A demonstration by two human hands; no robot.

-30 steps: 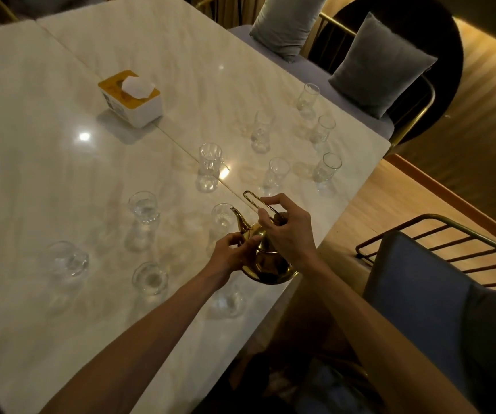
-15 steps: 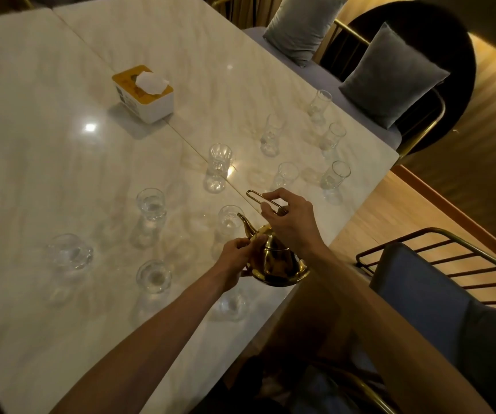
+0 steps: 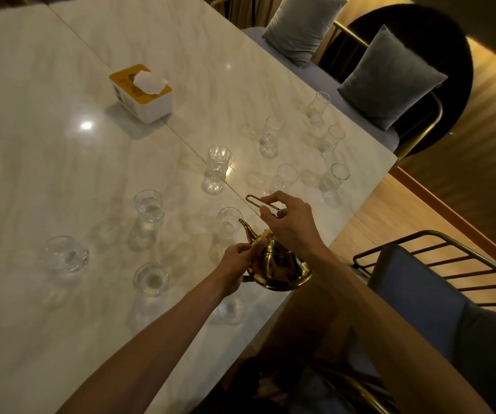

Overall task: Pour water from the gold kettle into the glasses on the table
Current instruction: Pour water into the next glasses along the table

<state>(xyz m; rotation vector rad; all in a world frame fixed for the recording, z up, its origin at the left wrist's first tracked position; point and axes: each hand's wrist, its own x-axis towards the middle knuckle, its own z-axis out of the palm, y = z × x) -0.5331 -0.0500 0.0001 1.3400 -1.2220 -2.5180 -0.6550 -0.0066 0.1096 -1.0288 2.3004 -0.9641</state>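
Compared with a moment back, my shiny gold metal kettle [image 3: 279, 265] has barely moved, spout still tipped over the clear glass [image 3: 228, 225] at centre frame. My right hand [image 3: 290, 227] pinches the thin wire handle, my left hand [image 3: 240, 262] curls its fingers round the kettle's side, thumb by the lid. It hangs over the near edge of the pale marble desk [image 3: 61, 162]. Dim warm room, wood floor on the right. A white tissue box with a yellow top [image 3: 140, 92] sits upper left, more glasses are scattered around, grey cushions [image 3: 390, 76] upper right.
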